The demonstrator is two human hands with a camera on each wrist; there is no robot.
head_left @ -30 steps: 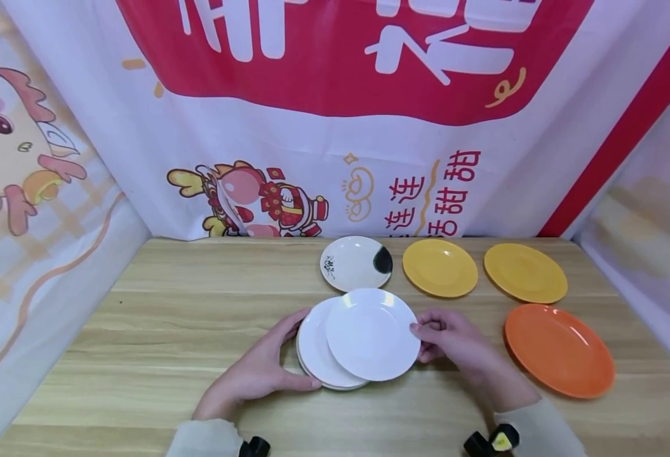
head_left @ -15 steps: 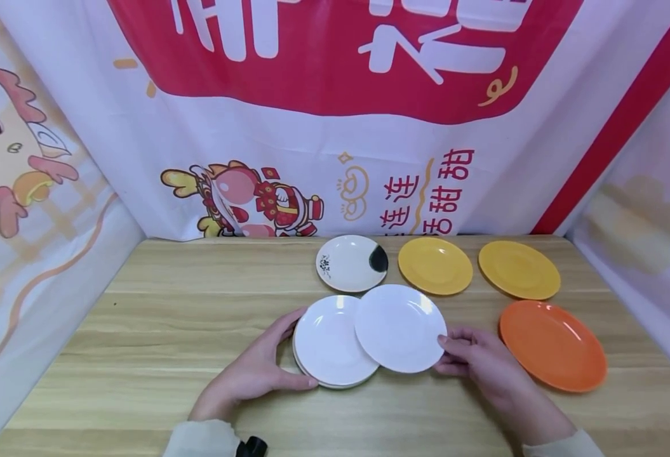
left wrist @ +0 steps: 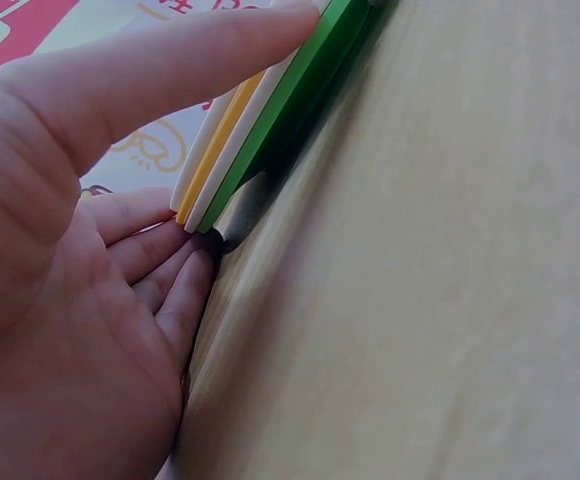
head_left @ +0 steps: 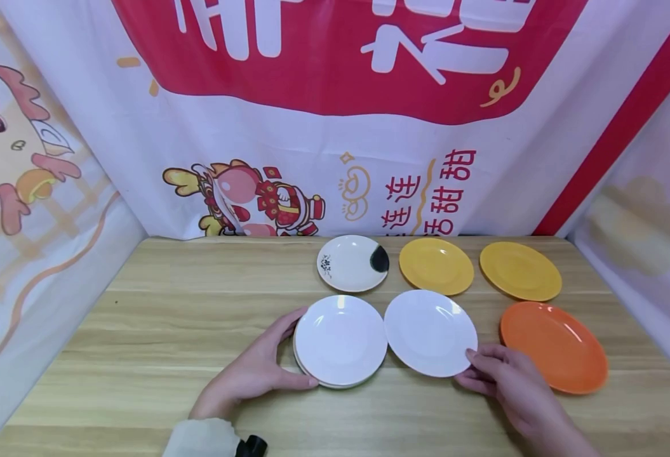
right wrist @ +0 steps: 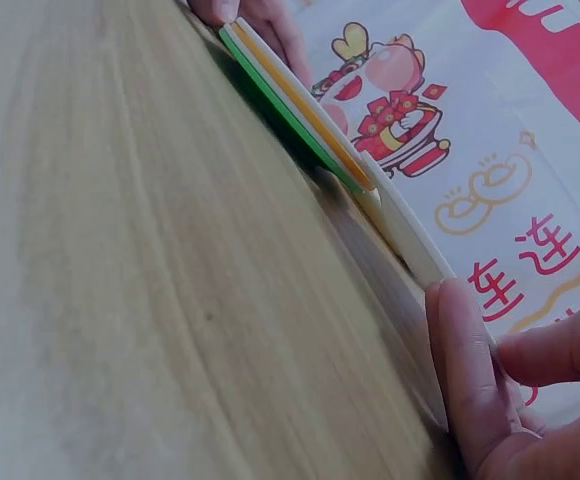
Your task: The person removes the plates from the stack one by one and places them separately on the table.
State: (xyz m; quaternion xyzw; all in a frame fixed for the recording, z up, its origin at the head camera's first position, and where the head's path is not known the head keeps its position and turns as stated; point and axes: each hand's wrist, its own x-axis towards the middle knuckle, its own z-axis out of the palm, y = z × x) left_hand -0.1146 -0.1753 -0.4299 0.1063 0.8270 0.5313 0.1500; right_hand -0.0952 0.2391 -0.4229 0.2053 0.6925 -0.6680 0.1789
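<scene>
My left hand (head_left: 260, 365) grips the left side of a plate stack (head_left: 340, 339), thumb at the front edge and fingers round the back. Seen from the left wrist, the stack's edges (left wrist: 232, 150) show white, orange, white and green layers. My right hand (head_left: 509, 381) pinches the right rim of a single white plate (head_left: 430, 333), just right of the stack. From the right wrist view, this plate (right wrist: 410, 232) is tilted, its far edge at the top of the stack, and my right thumb and fingers (right wrist: 467, 350) hold its near rim.
Behind stand a white plate with a dark patch (head_left: 352, 263) and two yellow plates (head_left: 436, 266) (head_left: 520, 271). An orange plate (head_left: 554, 348) lies at the right, close behind my right hand. A printed cloth (head_left: 335, 146) hangs along the table's back edge.
My right hand has moved right with the white plate, sliding it from over the stack to beside it, which uncovers the white plate on top. My left hand has stayed at the stack.
</scene>
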